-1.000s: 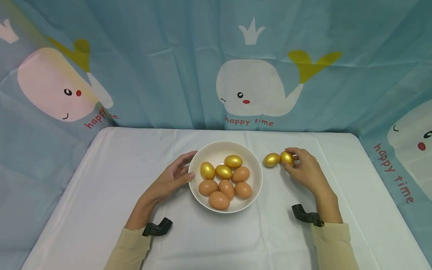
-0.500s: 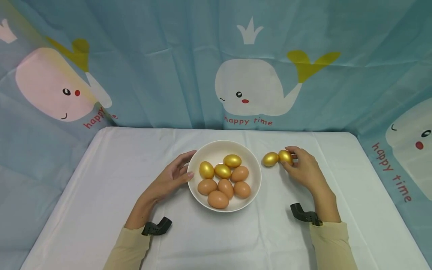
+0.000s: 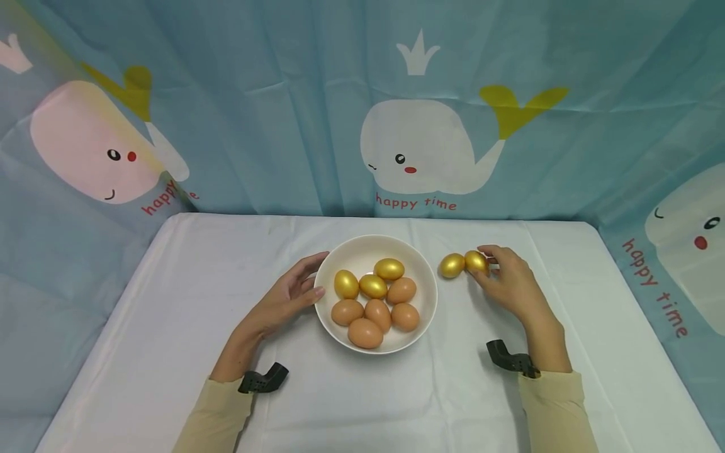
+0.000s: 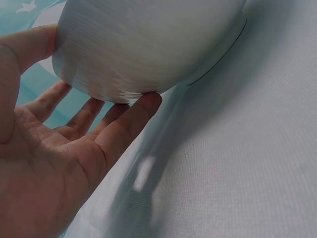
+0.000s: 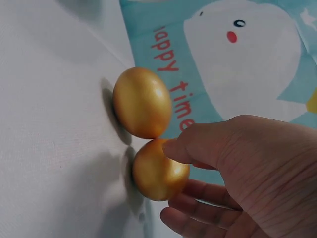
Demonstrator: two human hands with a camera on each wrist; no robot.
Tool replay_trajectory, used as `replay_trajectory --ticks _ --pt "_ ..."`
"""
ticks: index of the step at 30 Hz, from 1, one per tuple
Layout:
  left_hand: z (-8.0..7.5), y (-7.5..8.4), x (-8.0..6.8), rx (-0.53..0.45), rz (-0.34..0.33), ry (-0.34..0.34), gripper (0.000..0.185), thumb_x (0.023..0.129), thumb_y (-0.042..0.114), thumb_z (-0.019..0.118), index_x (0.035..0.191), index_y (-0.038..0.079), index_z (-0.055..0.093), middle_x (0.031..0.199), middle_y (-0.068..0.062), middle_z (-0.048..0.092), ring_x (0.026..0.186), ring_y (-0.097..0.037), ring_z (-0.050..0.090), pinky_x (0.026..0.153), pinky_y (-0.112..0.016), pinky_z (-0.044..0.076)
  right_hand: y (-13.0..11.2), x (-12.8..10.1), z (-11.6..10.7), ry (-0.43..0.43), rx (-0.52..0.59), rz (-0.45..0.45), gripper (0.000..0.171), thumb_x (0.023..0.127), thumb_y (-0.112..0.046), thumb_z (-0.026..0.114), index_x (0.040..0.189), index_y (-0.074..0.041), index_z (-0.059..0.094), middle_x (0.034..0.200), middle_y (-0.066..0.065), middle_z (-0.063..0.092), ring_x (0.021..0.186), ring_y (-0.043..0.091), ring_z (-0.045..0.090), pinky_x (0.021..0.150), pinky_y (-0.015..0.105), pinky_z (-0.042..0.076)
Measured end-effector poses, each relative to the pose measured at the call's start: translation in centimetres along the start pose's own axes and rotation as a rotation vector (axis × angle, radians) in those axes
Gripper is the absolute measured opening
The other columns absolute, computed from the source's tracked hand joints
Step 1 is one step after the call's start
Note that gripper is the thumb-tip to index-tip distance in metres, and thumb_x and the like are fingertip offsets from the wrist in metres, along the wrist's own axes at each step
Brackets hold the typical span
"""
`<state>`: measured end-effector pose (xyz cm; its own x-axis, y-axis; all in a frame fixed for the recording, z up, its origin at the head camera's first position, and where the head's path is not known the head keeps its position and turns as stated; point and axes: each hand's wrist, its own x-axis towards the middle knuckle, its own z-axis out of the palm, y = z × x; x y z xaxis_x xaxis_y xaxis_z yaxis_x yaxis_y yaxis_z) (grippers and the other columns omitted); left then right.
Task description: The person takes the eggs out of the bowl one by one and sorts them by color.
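Pinching one gold egg (image 3: 476, 262) against its neighbour (image 3: 452, 265) right of the bowl (image 3: 419, 327) at table centre, the right hand (image 3: 510, 283) risks nudging it rolling; left hand (image 3: 283, 302), fingers relaxed, steadies the bowl.

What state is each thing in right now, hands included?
Left hand: open, fingers against the bowl's side.
Right hand: pinches a gold egg on the table.
Second gold egg: loose on the table, touching the held one.
Bowl: upright, holding three gold and five brown eggs.
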<state>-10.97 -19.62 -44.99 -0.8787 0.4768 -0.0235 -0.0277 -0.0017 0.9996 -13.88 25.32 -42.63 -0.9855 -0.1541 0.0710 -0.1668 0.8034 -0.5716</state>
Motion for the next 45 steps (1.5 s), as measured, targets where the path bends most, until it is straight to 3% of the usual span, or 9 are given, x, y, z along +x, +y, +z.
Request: replay_trajectory --ticks 10,15,19,27,38,45 --pt "0.0 0.0 0.1 0.004 -0.010 -0.010 0.070 0.104 0.009 0.065 0.165 0.019 0.033 0.170 -0.011 0.033 0.152 -0.023 0.049 0.105 -0.026 0.057 -1.8 -1.1 -1.1 0.015 -0.050 0.003 0.049 0.101 -0.019 0.071 0.145 -0.001 0.059 0.143 0.029 0.059 0.125 0.050 0.062 0.102 0.065 0.054" --pt "0.1 0.0 0.1 0.004 -0.007 -0.018 0.070 0.104 0.011 0.065 0.165 0.019 0.032 0.170 -0.011 0.032 0.151 -0.020 0.050 0.106 -0.026 0.057 -3.0 -1.3 -0.6 0.075 -0.036 -0.068 0.044 0.101 -0.017 0.071 0.141 -0.002 0.062 0.142 0.024 0.062 0.127 0.045 0.061 0.102 0.064 0.053" --pt "0.0 0.0 0.1 0.001 -0.010 -0.007 0.070 0.103 0.009 0.065 0.165 0.018 0.033 0.169 -0.012 0.034 0.150 -0.019 0.051 0.105 -0.026 0.057 -4.2 -1.1 -0.1 0.072 0.013 -0.127 0.041 0.101 -0.015 0.071 0.140 -0.004 0.064 0.141 0.021 0.063 0.126 0.043 0.063 0.103 0.064 0.054" --pt "0.1 -0.2 0.2 0.001 -0.008 -0.010 0.069 0.104 0.009 0.065 0.165 0.018 0.034 0.169 -0.012 0.035 0.152 -0.027 0.048 0.106 -0.026 0.057 -6.1 -0.7 -0.2 0.080 0.088 -0.230 0.034 0.102 -0.013 0.070 0.135 -0.008 0.066 0.137 0.013 0.067 0.120 0.038 0.067 0.103 0.058 0.056" --pt "0.1 -0.4 0.4 0.001 -0.028 -0.005 0.069 0.105 0.010 0.064 0.165 0.021 0.034 0.170 -0.009 0.034 0.154 -0.029 0.046 0.106 -0.025 0.056 -11.3 1.6 0.0 -0.119 0.043 -0.370 0.033 0.102 -0.014 0.067 0.135 -0.011 0.067 0.137 0.006 0.067 0.119 0.031 0.069 0.098 0.050 0.061" --pt "-0.1 -0.2 0.1 -0.014 -0.017 -0.001 0.070 0.104 0.009 0.065 0.165 0.019 0.033 0.170 -0.011 0.034 0.149 -0.016 0.051 0.105 -0.026 0.057 -14.8 3.1 1.3 -0.284 0.048 -0.448 0.036 0.100 -0.009 0.058 0.134 -0.010 0.068 0.135 0.007 0.067 0.119 0.029 0.068 0.102 0.046 0.058"
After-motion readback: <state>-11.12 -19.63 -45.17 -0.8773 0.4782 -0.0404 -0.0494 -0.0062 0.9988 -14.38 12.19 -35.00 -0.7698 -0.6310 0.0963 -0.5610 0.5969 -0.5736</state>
